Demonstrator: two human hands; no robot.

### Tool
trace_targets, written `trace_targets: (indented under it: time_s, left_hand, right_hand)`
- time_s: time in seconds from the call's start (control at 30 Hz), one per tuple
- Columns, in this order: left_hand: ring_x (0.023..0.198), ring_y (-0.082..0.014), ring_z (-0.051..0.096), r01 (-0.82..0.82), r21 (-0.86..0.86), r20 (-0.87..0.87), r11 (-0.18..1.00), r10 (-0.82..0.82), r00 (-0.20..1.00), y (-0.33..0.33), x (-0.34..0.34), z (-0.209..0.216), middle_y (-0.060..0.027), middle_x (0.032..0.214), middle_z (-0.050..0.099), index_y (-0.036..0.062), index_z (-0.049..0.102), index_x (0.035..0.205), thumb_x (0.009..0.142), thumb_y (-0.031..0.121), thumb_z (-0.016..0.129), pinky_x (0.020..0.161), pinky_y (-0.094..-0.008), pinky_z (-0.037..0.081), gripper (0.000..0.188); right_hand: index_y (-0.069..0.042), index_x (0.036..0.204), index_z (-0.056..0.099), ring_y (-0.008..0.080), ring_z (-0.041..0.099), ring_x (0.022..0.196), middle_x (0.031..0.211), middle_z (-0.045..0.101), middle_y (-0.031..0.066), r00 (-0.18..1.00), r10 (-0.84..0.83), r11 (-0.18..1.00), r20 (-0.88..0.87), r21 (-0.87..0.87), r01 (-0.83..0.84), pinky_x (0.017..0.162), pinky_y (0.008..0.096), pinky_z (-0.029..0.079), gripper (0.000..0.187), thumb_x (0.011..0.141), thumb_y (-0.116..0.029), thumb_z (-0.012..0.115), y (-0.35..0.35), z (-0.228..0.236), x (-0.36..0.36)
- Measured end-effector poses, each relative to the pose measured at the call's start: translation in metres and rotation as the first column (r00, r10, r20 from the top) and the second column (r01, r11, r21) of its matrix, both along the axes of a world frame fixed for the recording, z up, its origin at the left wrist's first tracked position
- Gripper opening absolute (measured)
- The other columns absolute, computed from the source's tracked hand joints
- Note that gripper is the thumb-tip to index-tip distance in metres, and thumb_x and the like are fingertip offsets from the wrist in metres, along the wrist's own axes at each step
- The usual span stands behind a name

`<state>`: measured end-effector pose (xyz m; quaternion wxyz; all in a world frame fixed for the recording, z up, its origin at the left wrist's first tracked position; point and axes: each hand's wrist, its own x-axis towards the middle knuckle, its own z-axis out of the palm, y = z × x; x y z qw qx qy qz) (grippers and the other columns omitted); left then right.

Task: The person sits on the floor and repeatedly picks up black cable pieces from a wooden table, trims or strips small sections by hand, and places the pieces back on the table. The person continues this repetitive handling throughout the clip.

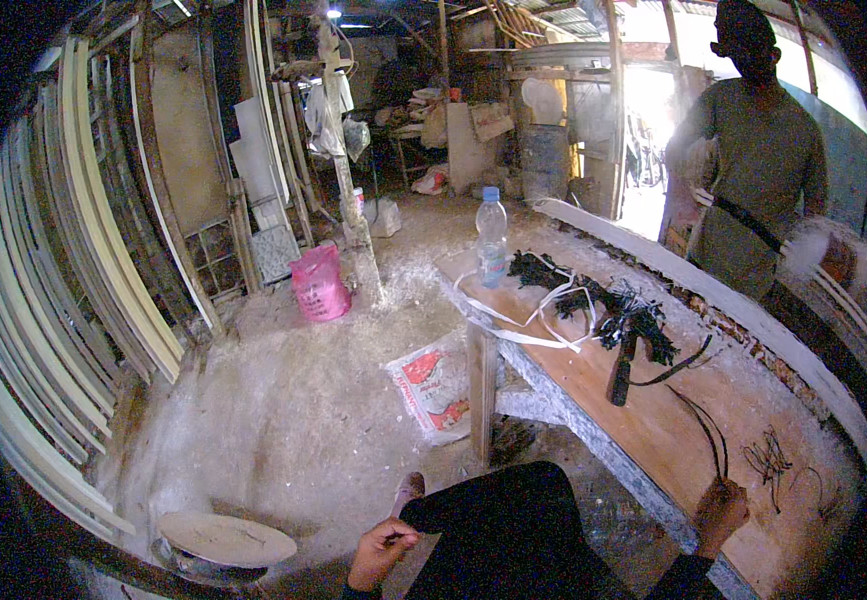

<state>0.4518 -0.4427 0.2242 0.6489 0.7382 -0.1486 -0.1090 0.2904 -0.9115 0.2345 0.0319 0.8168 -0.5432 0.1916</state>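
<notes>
On the right, my right hand [722,510] is closed at the table's near part, gripping one end of a thin dark strip [706,422] that curves away across the wooden tabletop [644,440]. My left hand [384,555] is held beside my knee, fingers curled and pressed together; whether anything is in them is hidden. Farther up the table lies a heap of black strips [634,318] with a dark, flat-ended block or handle [621,378] next to it. White strapping [534,335] loops loosely over the board. Thin dark strands [772,460] lie tangled right of my right hand.
A clear bottle with blue cap [492,240] stands at the table's far end. Beyond the low wall [714,270] stands a person [754,150]. A pink sack [321,284] and a flattened bag [436,390] are on the floor. Long mouldings [84,220] lean at left; a round-topped container [224,540] sits nearby.
</notes>
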Motion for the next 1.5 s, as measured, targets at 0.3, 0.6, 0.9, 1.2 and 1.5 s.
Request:
trace_targets:
  time_s: [0.3,0.6,0.9,1.2,1.5]
  left_hand:
    - [0.079,-0.016,0.057,0.02,-0.015,0.096,1.0,-0.019,0.995,-0.008,0.007,-0.015,-0.0066,0.085,0.06,0.0052,0.059,0.084,0.077,0.005,0.063,0.074,-0.0286,0.046,0.008]
    - [0.081,-0.0179,0.056,0.033,0.044,0.313,0.999,-0.045,0.949,-0.061,-0.012,0.016,-0.0073,0.087,0.06,0.003,0.061,0.094,0.081,0.007,0.058,0.075,-0.0279,0.043,0.014]
    - [0.077,-0.0209,0.056,0.234,0.028,0.379,0.972,-0.227,0.897,-0.07,-0.03,0.046,-0.0081,0.084,0.058,0.0032,0.06,0.099,0.081,0.005,0.054,0.071,-0.0296,0.044,0.019]
    - [0.082,-0.0165,0.057,0.091,-0.084,0.106,0.992,-0.082,0.991,-0.023,-0.004,0.016,-0.0079,0.089,0.061,0.0018,0.062,0.091,0.081,0.008,0.058,0.074,-0.0268,0.044,0.012]
    - [0.078,-0.0148,0.059,-0.038,0.178,0.183,0.983,0.005,0.983,-0.01,0.006,0.017,-0.0092,0.086,0.064,0.0016,0.064,0.092,0.082,0.01,0.058,0.069,-0.0245,0.045,0.014]
  right_hand:
    - [-0.002,0.101,0.06,0.0222,0.055,0.081,0.088,0.058,0.0113,0.588,0.349,0.927,0.73,-0.359,-0.104,0.073,0.0327,0.044,0.024,0.082,-0.017,0.055,-0.009,-0.009,-0.003]
    - [-0.007,0.089,0.061,0.0244,0.056,0.077,0.085,0.059,0.0107,0.367,0.768,0.397,0.525,0.059,-0.916,0.071,0.0325,0.044,0.019,0.072,0.0,0.058,0.142,0.043,0.059]
    - [-0.006,0.087,0.062,0.0296,0.057,0.078,0.082,0.057,0.0117,-0.002,0.653,-0.163,0.758,0.138,-0.977,0.073,0.0313,0.046,0.013,0.074,-0.005,0.06,0.227,0.057,0.081]
    - [-0.005,0.076,0.063,0.0194,0.061,0.071,0.074,0.062,0.0088,0.381,0.649,0.171,0.658,0.361,-0.917,0.065,0.0299,0.048,0.01,0.071,-0.011,0.069,0.186,0.046,0.083]
    - [-0.003,0.079,0.055,0.0191,0.06,0.062,0.072,0.059,0.009,0.2,-0.143,-0.026,0.969,0.199,-0.98,0.063,0.0328,0.051,0.006,0.078,-0.004,0.061,0.171,0.023,0.078]
